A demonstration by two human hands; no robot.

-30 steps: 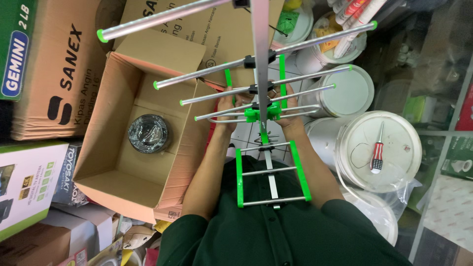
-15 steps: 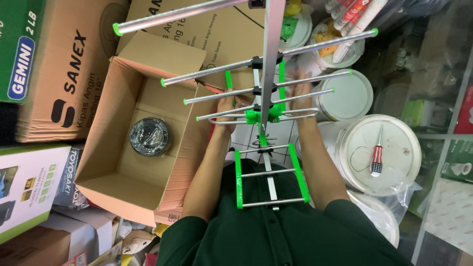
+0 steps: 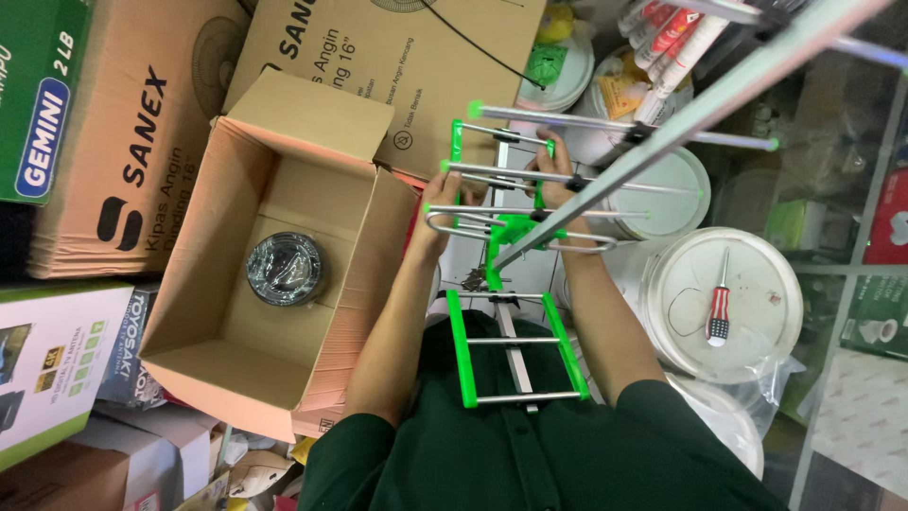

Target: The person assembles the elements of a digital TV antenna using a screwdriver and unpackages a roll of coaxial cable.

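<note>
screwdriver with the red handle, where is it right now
In the head view, the screwdriver lies on a white bucket lid at the person's right, past the right hand holding the antenna.

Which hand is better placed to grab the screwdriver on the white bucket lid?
Probably the right hand. The screwdriver lies on the white bucket lid on that side, while the left hand sits on the antenna next to the open cardboard box.

Dark green shirt (image 3: 530,454) on this person, short sleeves ending above the elbows, buttoned placket running down the middle, both forearms bare, no watch or rings showing.
</note>
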